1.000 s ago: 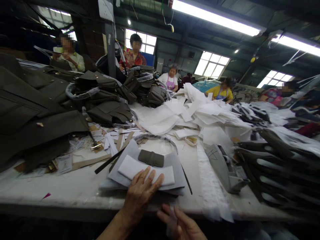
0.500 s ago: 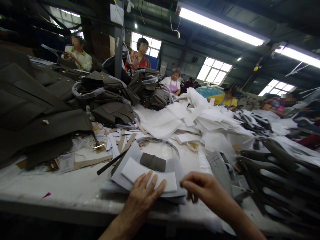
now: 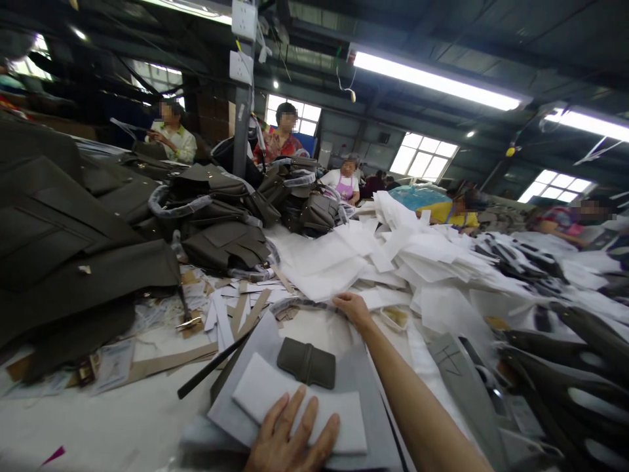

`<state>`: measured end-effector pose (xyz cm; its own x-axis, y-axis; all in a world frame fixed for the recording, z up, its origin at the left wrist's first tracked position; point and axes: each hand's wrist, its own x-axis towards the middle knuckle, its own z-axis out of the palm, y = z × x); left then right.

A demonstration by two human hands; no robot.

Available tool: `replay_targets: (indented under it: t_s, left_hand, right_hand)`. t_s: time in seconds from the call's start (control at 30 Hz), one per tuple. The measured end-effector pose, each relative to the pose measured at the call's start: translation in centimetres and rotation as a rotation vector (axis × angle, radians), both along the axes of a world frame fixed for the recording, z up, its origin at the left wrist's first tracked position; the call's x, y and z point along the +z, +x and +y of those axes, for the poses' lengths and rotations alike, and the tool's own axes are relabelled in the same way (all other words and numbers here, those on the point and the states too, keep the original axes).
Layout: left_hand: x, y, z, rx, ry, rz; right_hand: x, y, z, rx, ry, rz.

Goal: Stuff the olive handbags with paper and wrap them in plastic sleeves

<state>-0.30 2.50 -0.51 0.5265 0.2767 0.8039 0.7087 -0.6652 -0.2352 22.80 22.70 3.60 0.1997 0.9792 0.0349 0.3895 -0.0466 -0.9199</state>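
My left hand (image 3: 289, 440) lies flat with fingers spread on a white foam pad (image 3: 299, 404). The pad rests on a grey fabric sheet (image 3: 354, 387) near the table's front edge. A small olive-green leather piece (image 3: 306, 362) sits on the sheet just beyond the pad. My right arm stretches forward, and my right hand (image 3: 350, 306) reaches the edge of the white sheet pile (image 3: 334, 269). Its fingers curl downward at a plastic-wrapped strap (image 3: 299, 303). What they grip, if anything, is hidden.
Dark olive bags (image 3: 216, 216) and large leather panels (image 3: 63, 249) are heaped at left. Grey and dark pieces (image 3: 555, 347) pile up at right. Paper strips and a black strap (image 3: 211, 367) lie on the table. Several people work at the far side.
My right hand has gone from below the table edge, past the grey sheet, out to the white pile. The left hand stayed on the pad. The camera tilted down and closer.
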Motion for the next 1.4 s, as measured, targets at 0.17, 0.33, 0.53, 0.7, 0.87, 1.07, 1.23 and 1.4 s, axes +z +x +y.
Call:
replay_targets:
  t_s: [0.17,0.33,0.53,0.7,0.87,1.07,1.23,1.4]
  left_hand:
    - [-1.0,0.2,-0.3,0.0,-0.039,-0.106]
    - [-1.8,0.5,-1.0,-0.005,-0.182,-0.062]
    - [-0.6,0.1,-1.4,0.004,-0.21,-0.04]
    - [0.6,-0.5,-1.6,-0.005,-0.251,0.069]
    - [0.7,-0.5,-1.6,-0.016,-0.275,0.085]
    - [0.4,-0.4,-1.7,-0.014,-0.303,0.079]
    - [0.3,-0.4,-2.0,-0.009,-0.334,0.094]
    - [1.2,0.5,-2.4,0.009,-0.336,0.111]
  right_hand:
    - [0.8,2.0,-2.4,-0.028,0.027,0.281]
    - [3.7,4.5,-10.6,0.033,0.016,0.369]
    - [4.8,2.3,-21.2,0.236,0.098,-0.146]
    - [3.8,-1.0,-24.2,0.222,0.49,-0.515]
    - [5.0,-1.9,-23.2,0.032,0.516,-0.475]
    - [4.4,-2.3,-24.1,0.297,0.581,-0.633]
    - [1.9,-2.7,-25.9,0.281,0.655,-0.737]
    - [-0.3,-2.2,-26.4,0.24,0.704,-0.746]
